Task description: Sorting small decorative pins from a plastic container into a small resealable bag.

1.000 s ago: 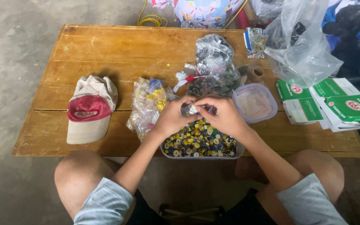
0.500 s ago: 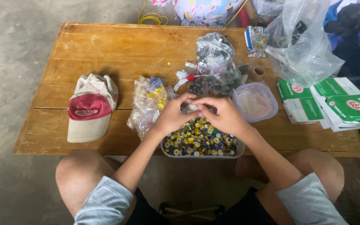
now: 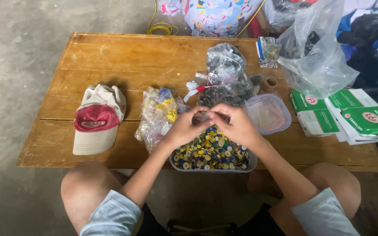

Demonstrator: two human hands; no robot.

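Head view: person sits at a low wooden worktop [image 3: 110,57], knees at the near edge.
Left hand [image 3: 183,129]: grip pinched shut on a small clear bag [image 3: 204,116], just above the tray.
Right hand [image 3: 237,126]: fingertips clenched on the same small clear bag, both hands meeting.
Tray [image 3: 252,162]: shallow clear plastic, near edge, heaped with small round buttons [image 3: 211,153], yellow, blue, white, glossy.
Progress: looks early-ish; a lumpy filled bag [image 3: 156,116] sits left, but the tray's still piled high.
Others: crinkly dark bag [image 3: 226,70] far, empty tub [image 3: 267,114] right, faded cap [image 3: 96,119] left.
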